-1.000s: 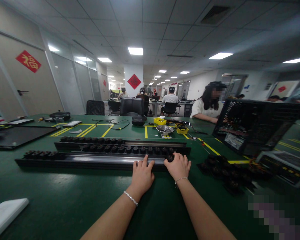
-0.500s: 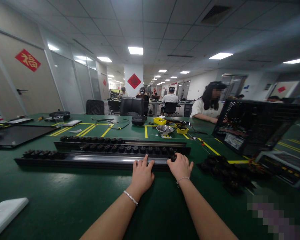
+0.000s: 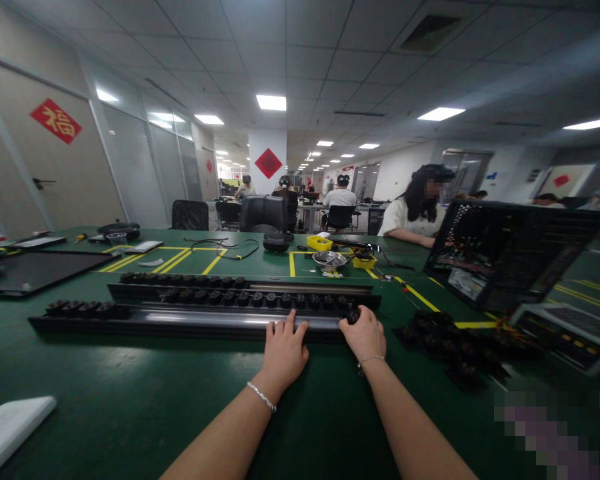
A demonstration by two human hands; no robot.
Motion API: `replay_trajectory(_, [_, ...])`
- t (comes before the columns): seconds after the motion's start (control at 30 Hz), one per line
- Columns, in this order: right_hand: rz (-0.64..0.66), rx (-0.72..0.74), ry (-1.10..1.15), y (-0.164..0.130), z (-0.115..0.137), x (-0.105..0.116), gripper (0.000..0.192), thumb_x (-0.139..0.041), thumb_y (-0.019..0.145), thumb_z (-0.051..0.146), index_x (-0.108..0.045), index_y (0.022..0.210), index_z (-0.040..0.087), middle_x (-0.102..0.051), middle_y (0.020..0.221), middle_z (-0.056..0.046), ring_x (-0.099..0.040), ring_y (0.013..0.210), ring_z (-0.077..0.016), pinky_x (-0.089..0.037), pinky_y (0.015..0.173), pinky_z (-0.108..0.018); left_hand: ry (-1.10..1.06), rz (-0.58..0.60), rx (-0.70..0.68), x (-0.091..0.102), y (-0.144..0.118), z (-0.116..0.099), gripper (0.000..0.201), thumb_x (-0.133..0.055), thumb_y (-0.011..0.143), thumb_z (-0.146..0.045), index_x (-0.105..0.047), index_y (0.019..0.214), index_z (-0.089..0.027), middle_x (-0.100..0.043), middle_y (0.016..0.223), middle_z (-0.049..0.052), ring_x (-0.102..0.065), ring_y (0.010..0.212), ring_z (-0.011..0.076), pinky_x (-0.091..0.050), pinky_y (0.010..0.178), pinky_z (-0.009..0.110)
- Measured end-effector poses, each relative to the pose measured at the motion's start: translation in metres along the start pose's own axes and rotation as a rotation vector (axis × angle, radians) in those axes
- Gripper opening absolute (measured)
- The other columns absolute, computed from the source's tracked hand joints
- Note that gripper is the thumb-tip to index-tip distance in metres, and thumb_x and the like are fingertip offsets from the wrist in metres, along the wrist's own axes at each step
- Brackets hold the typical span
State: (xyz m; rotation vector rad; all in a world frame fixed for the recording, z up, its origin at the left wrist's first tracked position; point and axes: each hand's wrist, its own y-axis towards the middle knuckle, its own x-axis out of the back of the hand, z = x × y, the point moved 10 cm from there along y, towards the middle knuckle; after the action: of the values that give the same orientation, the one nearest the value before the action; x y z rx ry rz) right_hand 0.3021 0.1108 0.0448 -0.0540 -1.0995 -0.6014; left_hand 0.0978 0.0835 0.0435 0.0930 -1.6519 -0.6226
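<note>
In front of me lies a long black rail (image 3: pixel 195 319) with a shiny inner surface. My left hand (image 3: pixel 286 347) rests on it with fingers apart, the fingertips touching the front part. At the rail's right end, my right hand (image 3: pixel 367 337) is closed around a small round black part (image 3: pixel 352 315), mostly covered by the fingers. Several similar knob-like parts (image 3: pixel 83 308) sit at the rail's left end. Just behind, a second rail (image 3: pixel 310 288) lies parallel, and rows of the round black parts (image 3: pixel 257 299) line up along the rails.
A pile of black parts (image 3: pixel 445 343) lies at right, beside a power supply unit (image 3: pixel 570 337) and an open computer case (image 3: pixel 510 253). Further back are a metal bowl (image 3: pixel 329 261) and a yellow tray (image 3: pixel 319 244). A co-worker (image 3: pixel 415 207) sits beyond the case.
My right hand has shifted slightly to the right along the rail with the round black part. My left hand has stayed in place.
</note>
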Motion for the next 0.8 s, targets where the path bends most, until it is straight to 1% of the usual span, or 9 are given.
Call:
replay_trajectory(0.3, [0.025,0.028,0.026,0.004,-0.003,0.002,0.055,-0.048,0.073,0.032,-0.044,0.124,0.012,-0.053,0.121,-0.011,-0.046,0.112,-0.0267,-0.036,0.094,-0.033,-0.015,-0.010,0.001,0.000,0.000,0.001,0.047,-0.052,0.075,-0.033,-0.046,0.121,-0.031,-0.038,0.139,0.007,-0.045,0.112,0.0262,-0.027,0.097,0.047])
replay_trajectory(0.57, [0.070,-0.060,0.060,0.008,-0.020,0.001,0.054,-0.045,0.075,0.036,-0.043,0.123,0.014,-0.059,0.112,-0.012,-0.055,0.102,-0.0261,-0.044,0.082,-0.034,-0.020,0.005,-0.002,0.000,0.000,0.001,0.046,-0.052,0.075,-0.033,-0.046,0.121,-0.032,-0.038,0.139,0.007,-0.044,0.112,0.0258,-0.027,0.097,0.047])
replay_trajectory(0.8, [0.108,-0.106,0.077,0.009,-0.029,0.002,0.051,-0.043,0.076,0.038,-0.045,0.123,0.016,-0.060,0.110,-0.012,-0.057,0.099,-0.0260,-0.045,0.079,-0.035,-0.018,-0.005,-0.004,0.000,0.000,0.001,0.046,-0.052,0.075,-0.032,-0.046,0.121,-0.031,-0.039,0.139,0.006,-0.044,0.112,0.0261,-0.027,0.097,0.047])
